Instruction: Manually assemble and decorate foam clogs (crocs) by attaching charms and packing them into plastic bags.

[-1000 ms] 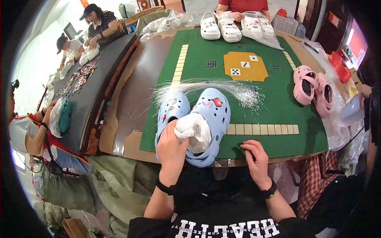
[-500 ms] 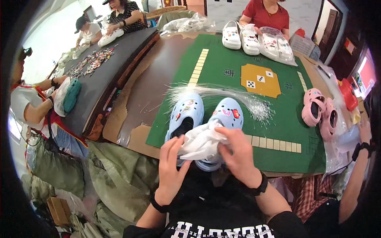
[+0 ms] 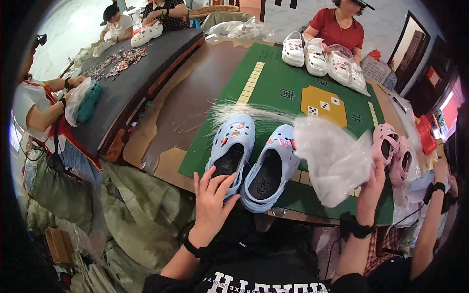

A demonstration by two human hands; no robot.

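A pair of light blue clogs stands in front of me, toes pointing away, with small colourful charms on top and black insoles inside. My left hand (image 3: 213, 202), fingers spread, rests at the heel of the left clog (image 3: 235, 129) and seems to touch its edge. Nothing shows in that palm. Out to the right, my right hand (image 3: 372, 193) grips a crumpled, see-through white plastic bag (image 3: 332, 163), which hangs in the air beside the right clog (image 3: 291, 163). The bag hides part of the mat behind it.
On the green mat (image 3: 264, 97) lies a bundle of thin clear strands (image 3: 232, 112). Pink clogs (image 3: 400, 158) stand at the right, white clogs (image 3: 315, 59) at the far side before a person in red. A co-worker's arm (image 3: 432, 210) reaches in at right. More people work at the dark table (image 3: 161, 56).
My right hand has moved right with the plastic bag, off the blue clogs, and the bag has opened out. My left hand has let the bag go and stays by the left clog.
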